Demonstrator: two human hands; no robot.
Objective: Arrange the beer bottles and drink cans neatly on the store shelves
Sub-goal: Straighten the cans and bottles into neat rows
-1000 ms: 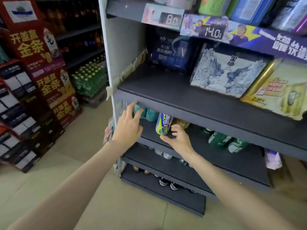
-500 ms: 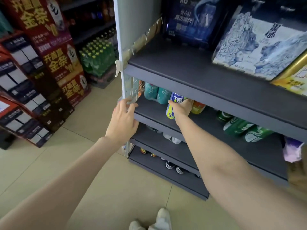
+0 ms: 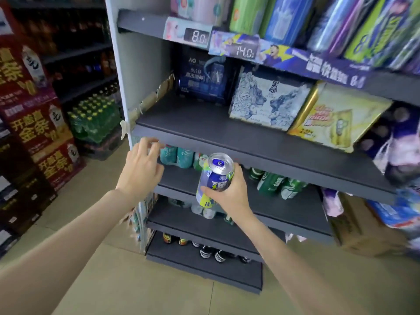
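right fingers: wrapped round the can (image 3: 214,178), thumb on its lower front; right hand (image 3: 229,193) holds it tilted, top toward the camera, in front of the second shelf (image 3: 261,146), clear of any board
left fingers: spread, slightly curled, holding nothing; left hand (image 3: 141,169) just under that shelf's front edge at its left end
step tip: probably best to level the can upright, label out, before setting it in a row
can: thin smooth metal, tall cylinder, glossy blue and yellow print, likely dents easily
teal cans (image 3: 177,154): upright pair on the shelf below, behind the left hand
green cans (image 3: 279,184): lying tipped, further right
cartons (image 3: 266,103): flat printed cardboard
shelves: matte dark flat boards
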